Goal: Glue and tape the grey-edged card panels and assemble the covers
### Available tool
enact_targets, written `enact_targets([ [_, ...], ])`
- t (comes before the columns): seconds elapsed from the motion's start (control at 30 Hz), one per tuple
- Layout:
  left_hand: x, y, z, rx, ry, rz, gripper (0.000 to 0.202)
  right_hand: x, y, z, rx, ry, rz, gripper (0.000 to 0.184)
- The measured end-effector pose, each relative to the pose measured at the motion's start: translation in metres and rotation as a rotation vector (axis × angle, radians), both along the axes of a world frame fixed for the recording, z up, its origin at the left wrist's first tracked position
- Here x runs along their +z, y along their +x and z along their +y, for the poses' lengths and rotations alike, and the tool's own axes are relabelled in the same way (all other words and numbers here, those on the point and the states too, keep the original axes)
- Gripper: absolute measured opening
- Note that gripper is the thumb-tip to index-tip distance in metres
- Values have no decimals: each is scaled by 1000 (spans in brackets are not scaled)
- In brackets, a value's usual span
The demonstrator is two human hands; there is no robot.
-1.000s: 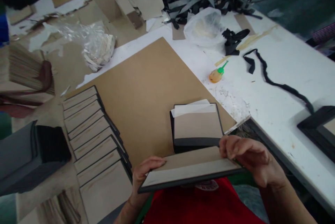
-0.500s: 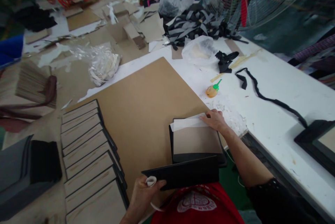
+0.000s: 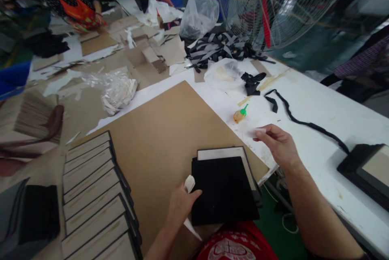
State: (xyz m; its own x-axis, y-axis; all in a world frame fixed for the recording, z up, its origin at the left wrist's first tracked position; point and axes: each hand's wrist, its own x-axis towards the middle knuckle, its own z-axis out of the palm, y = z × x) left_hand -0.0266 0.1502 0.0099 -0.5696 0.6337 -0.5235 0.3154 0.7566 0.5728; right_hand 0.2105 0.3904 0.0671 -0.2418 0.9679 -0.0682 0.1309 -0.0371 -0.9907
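Note:
My left hand (image 3: pixel 181 204) rests on the left edge of a black board (image 3: pixel 224 190) lying face down on a stack of boards (image 3: pixel 246 162), with a white strip (image 3: pixel 189 183) pinched in its fingers. My right hand (image 3: pixel 278 143) hovers over the white table to the right of the stack, fingers pinched on a small white paper piece (image 3: pixel 257 132). Both lie on or beside a large brown cardboard sheet (image 3: pixel 161 130).
A row of overlapping brown-faced boards (image 3: pixel 94 195) lies at the left. A small glue bottle with a green tip (image 3: pixel 239 115), a black ribbon (image 3: pixel 299 120), plastic bags and black strips sit further back. A fan (image 3: pixel 273 1) stands behind; a black frame (image 3: pixel 366 167) lies at right.
The black board went from held up in both hands to lying face down on the stack. My right hand took a white paper from the stack and moved right.

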Motion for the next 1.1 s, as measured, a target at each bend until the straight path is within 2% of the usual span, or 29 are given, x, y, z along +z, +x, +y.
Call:
enact_targets([
  [0.07, 16, -2, -5, 40, 106, 101, 32, 21, 2, -20, 232, 38, -120, 21],
  [0.13, 33, -3, -11, 68, 279, 51, 32, 33, -7, -46, 528, 81, -254, 15],
  [0.2, 49, -3, -15, 26, 421, -98, 31, 37, -23, -74, 820, 155, -343, 10],
  [0.27, 62, -2, -14, -57, 464, -288, 33, 38, -41, -97, 1074, 207, -309, 6],
  [0.33, 69, 2, -11, -119, 394, -481, 51, 38, -55, -113, 1184, 218, -201, 6],
  [0.4, 70, 9, -9, -165, 273, -609, 58, 37, -64, -121, 1117, 247, -130, 10],
  [0.5, 63, 18, -10, -212, 114, -638, 29, 32, -68, -124, 944, 331, -117, 15],
  [0.57, 57, 17, -12, -197, 75, -579, 28, 24, -64, -124, 884, 317, -114, 13],
  [0.63, 51, 5, -15, -180, 47, -448, 36, 9, -52, -123, 755, 238, -155, 15],
  [0.77, 39, -40, -23, -249, -57, -10, 34, -41, -12, -115, 220, 41, -416, 26],
  [0.8, 35, -49, -24, -262, -65, 78, 32, -55, -2, -113, 129, 4, -478, 28],
  [0.87, 23, -58, -24, -249, -79, 127, 30, -78, 12, -111, 63, -20, -567, 31],
  [0.93, 8, -53, -20, -217, -91, 49, 33, -93, 17, -112, 65, -6, -627, 32],
  [1.0, -6, -39, -14, -184, -92, -13, 37, -99, 14, -114, 58, 1, -660, 33],
  [1.1, -20, -17, -9, -151, -90, 41, 40, -102, 6, -115, 8, -45, -663, 35],
])
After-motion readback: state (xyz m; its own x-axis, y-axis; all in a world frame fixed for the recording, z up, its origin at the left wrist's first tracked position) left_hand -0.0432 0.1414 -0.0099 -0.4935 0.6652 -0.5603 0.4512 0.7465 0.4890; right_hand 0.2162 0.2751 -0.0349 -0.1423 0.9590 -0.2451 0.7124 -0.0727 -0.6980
